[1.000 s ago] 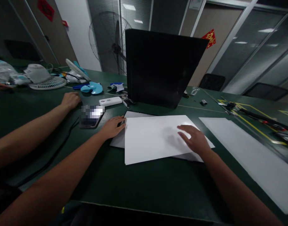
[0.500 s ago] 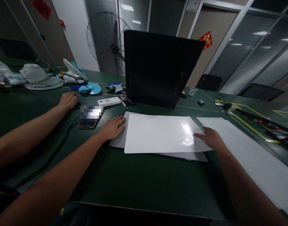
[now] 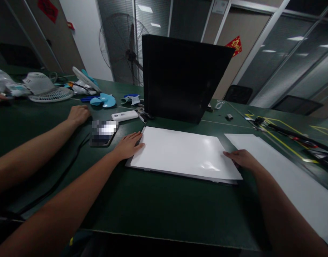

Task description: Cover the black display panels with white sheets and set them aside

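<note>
A glossy white sheet (image 3: pixel 180 151) lies over a thin dark-edged panel (image 3: pixel 128 163) that shows along its left and front edges. My left hand (image 3: pixel 128 145) rests flat at the left end of the sheet, fingers stretched out and thumb touching its edge. At the other end, my right hand (image 3: pixel 241 159) pinches the sheet's right edge between thumb and fingers. The sheet lines up closely with the panel on the left; its front right corner reaches slightly past it.
Behind the sheet stands a large black panel (image 3: pixel 187 78). Another white sheet (image 3: pixel 284 178) lies at right. To the left are a phone (image 3: pixel 103 134), a white handheld device (image 3: pixel 125 116), blue fan blades (image 3: pixel 103 100), a white fan grille (image 3: pixel 53 94) and another person's hand (image 3: pixel 79 115).
The white sheet has turned and shifted left, so it now covers most of the panel beneath. My right hand moved slightly with it; my left hand stayed nearly in place.
</note>
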A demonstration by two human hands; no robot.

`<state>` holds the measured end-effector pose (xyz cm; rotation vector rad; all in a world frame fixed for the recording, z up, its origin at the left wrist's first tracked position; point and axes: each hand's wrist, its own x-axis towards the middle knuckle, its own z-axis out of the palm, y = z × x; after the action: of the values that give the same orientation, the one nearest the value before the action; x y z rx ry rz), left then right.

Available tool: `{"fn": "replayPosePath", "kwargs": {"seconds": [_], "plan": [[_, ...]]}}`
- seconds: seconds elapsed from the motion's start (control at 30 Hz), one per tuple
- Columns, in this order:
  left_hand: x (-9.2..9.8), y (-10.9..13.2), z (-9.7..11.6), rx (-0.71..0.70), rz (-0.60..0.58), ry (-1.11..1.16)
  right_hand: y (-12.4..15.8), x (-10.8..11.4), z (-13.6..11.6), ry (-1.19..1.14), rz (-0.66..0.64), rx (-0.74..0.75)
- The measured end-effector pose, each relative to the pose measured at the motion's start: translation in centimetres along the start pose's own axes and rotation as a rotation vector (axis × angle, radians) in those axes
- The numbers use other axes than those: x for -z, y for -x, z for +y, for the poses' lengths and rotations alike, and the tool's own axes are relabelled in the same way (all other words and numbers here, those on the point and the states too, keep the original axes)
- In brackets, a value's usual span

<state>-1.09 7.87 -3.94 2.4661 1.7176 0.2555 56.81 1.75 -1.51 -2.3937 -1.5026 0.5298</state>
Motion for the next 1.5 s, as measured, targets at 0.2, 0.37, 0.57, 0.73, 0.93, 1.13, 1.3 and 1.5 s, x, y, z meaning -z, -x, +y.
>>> {"fn": "replayPosePath", "kwargs": {"seconds": [0.2,0.37,0.57,0.73,0.93,1.13,1.3,1.5], "plan": [[0.3,0.2,0.2,0.001,-0.011,-0.024,0.1,0.0,-0.7,0.142,0.011,0.032],[0.1,0.0,0.1,0.001,0.010,-0.004,1.3,0.0,-1.4,0.152,-0.204,0.071],[-0.4,-0.1,-0.2,-0.010,0.026,-0.004,1.8,-0.3,-2.6,0.238,-0.098,0.029],[-0.6,-0.2,-0.2,0.012,0.006,-0.024,0.4,-1.5,-2.3,0.322,0.042,0.292],[-1.2,-0.6,-0.7,0.002,0.004,-0.032,-1.6,-1.4,0.2,0.204,0.159,0.319],[-1.5,-0.8,-1.2,-0.005,0.015,-0.014,-2.7,0.0,4.4,0.352,0.451,-0.071],[-1.2,-0.8,-1.0,-0.001,0.015,-0.001,-2.6,-0.4,5.3,0.346,0.324,-0.217],[-0.6,-0.4,-0.5,-0.002,0.011,-0.004,-2.2,-1.0,3.5,0.424,0.328,-0.137]]}}
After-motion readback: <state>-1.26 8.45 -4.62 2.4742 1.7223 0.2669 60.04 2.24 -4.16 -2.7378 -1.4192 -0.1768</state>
